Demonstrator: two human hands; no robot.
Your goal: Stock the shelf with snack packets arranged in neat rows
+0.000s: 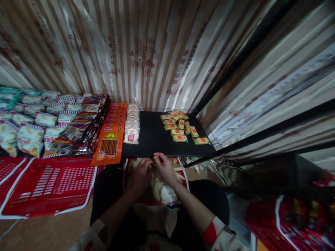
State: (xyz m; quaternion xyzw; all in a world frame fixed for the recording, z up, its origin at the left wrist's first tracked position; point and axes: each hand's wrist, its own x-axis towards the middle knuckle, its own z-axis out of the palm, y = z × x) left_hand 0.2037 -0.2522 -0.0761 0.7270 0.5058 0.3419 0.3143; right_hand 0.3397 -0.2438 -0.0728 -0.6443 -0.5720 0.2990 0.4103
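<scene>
My left hand (142, 171) and my right hand (164, 168) meet at the front edge of the black shelf (150, 139). The fingers of both are pinched close together, and whatever lies between them is too small and dark to make out. Below the hands, between my knees, stands a red basket with a white rim (186, 180). Pale wrapped packets (167, 194) lie in it, partly hidden by my hands and forearms. Small yellow snack packets (178, 131) lie in a loose group on the shelf's right part.
Left on the shelf are a row of round white packets (131, 135), orange snack bags (111, 130), dark red bags (89, 120) and many white bags (30, 138). Another red basket (74, 181) sits below them. Black frame bars (251, 141) slant at right, near a basket of dark packets (285, 223).
</scene>
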